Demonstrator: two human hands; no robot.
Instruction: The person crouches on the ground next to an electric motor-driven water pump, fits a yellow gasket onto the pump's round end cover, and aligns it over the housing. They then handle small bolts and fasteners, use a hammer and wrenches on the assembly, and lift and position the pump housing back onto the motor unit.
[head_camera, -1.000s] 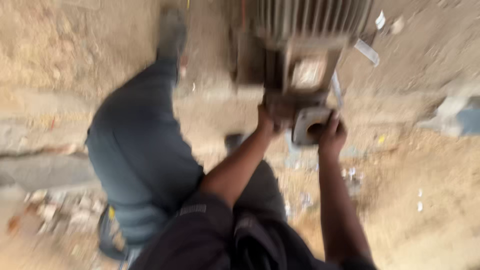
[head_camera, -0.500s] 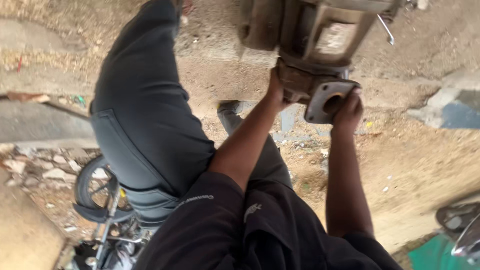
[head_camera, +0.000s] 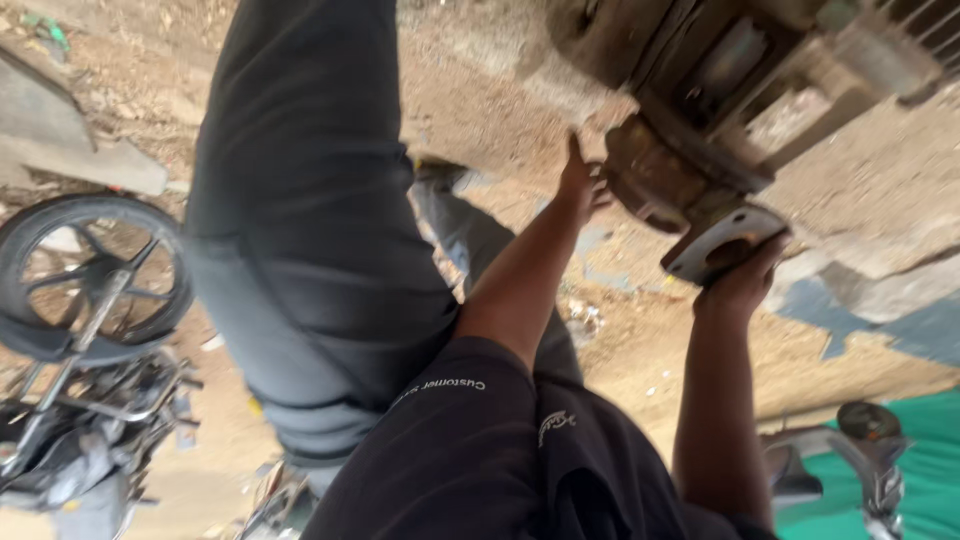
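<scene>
Gripping the rusty pump's grey flange (head_camera: 722, 245), right hand (head_camera: 742, 283) fingers curl; left hand (head_camera: 578, 187) fingers spread.

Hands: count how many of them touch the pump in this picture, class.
2. The left hand rests against the pump body; the right hand grips the flange below it.

1 head view looks steeply down, close, tilted over dirt ground (head_camera: 480, 90).
</scene>
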